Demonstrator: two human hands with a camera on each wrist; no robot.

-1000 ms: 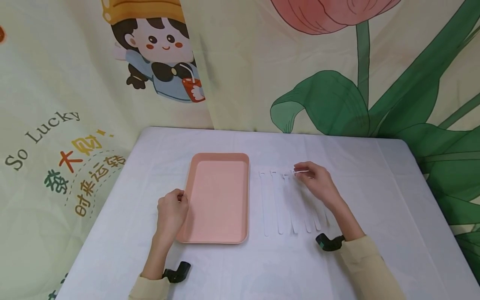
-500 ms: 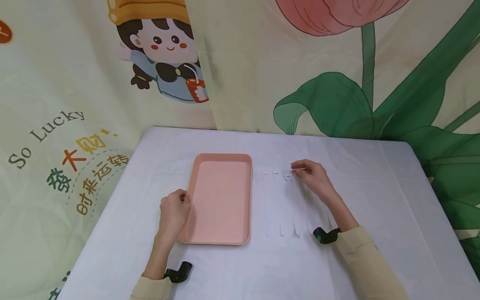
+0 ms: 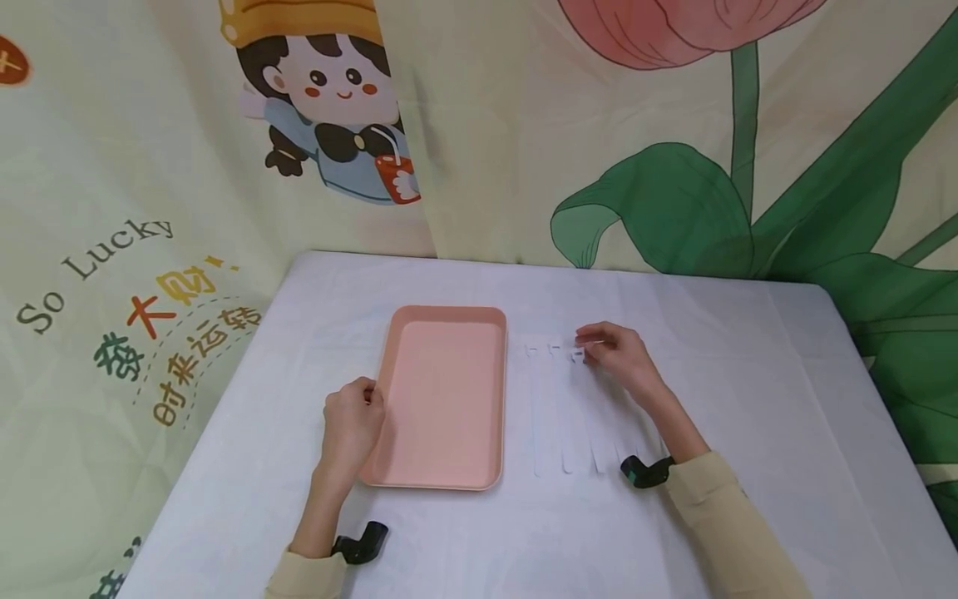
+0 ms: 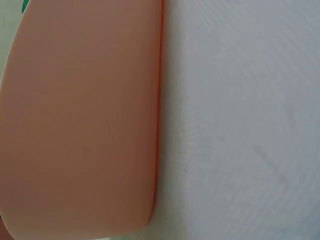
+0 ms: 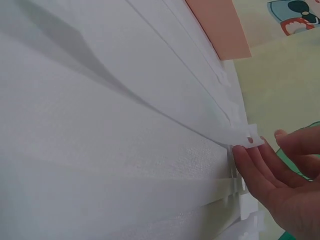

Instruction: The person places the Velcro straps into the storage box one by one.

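Note:
My left hand (image 3: 353, 423) grips the left rim of a pink rectangular tray (image 3: 447, 399) lying on the table. The tray's pink surface (image 4: 80, 120) fills the left half of the left wrist view. To the right of the tray, several thin white strips with slotted far ends lie side by side, hard to see against the cloth. My right hand (image 3: 617, 356) is at their far ends. In the right wrist view its fingertips hold the slotted end of one white strip (image 5: 244, 136), which curves up off the cloth. Part of the hold is hidden behind the strip.
A white cloth (image 3: 748, 391) covers the table. The printed curtain (image 3: 479, 108) hangs behind the table's far edge. Other strip ends (image 5: 247, 206) lie close below my right fingers. A black camera (image 3: 645, 472) sits on the right wrist, another (image 3: 361, 543) on the left.
My right hand has shifted slightly left across the far ends of the strips. The left hand stays on the tray rim. The whole head view has drifted a little.

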